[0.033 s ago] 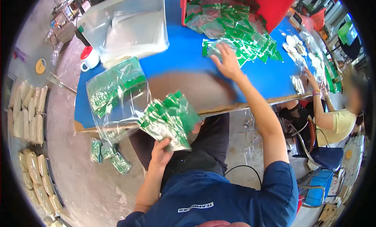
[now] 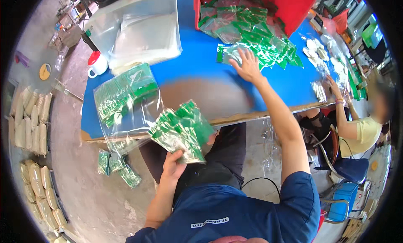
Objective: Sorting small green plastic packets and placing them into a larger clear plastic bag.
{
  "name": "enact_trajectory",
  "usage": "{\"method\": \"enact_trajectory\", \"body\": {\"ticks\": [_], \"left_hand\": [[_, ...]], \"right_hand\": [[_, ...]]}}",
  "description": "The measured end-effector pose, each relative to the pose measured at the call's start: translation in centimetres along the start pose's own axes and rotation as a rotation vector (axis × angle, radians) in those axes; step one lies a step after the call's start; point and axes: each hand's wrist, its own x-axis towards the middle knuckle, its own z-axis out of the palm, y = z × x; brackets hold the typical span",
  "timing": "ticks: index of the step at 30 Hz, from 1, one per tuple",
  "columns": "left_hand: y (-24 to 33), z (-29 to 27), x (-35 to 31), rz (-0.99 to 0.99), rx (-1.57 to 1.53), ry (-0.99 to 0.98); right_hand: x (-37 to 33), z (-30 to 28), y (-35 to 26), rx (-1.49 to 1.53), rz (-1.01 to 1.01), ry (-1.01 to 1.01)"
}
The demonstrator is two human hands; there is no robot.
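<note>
Several green-and-clear plastic packets (image 2: 178, 132) are fanned out in my left hand (image 2: 173, 163), held above my lap just off the table's front edge. My thumb presses on their lower end. At the heap of loose green packets (image 2: 273, 50), my right hand (image 2: 248, 69) lies with its fingers spread, over the heap's near left edge; whether it touches a packet I cannot tell. The heap spills out of a tipped red bin (image 2: 300, 12). To the left, a large clear bag (image 2: 126, 92) filled with rows of green packets lies on the blue table and hangs over its edge.
A translucent bin (image 2: 174, 37) of clear bags and a white mug (image 2: 98, 66) with a red lid stand at the back left. Green packets (image 2: 126, 169) lie on the floor. At the right, a co-worker's hand (image 2: 333, 88) is near white round pieces (image 2: 317, 52).
My right hand has shifted very slightly to the right over the packets. My left hand keeps its hold on the fanned packets. The whole view has moved a touch.
</note>
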Motion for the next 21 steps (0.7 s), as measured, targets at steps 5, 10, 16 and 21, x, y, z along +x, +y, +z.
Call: {"method": "enact_trajectory", "body": {"ticks": [5,10,16,21], "left_hand": [[1.0,-1.6,-2.4,0.056,-0.011,0.070],[2.1,-0.3,-1.6,-0.024,-0.059,0.108],[1.4,2.4,-1.4,0.096,0.004,0.130],[4.2,5.9,0.3,0.346,0.337,0.059]], "right_hand": [[-6.7,-0.7,-6.9,0.085,-0.481,-0.334],[-12.9,-5.6,-13.6,0.892,-0.628,-0.707],[-14.8,-6.0,-17.3,1.343,0.144,-0.691],[-12.4,-10.0,-18.2,1.209,-0.058,-0.547]]}}
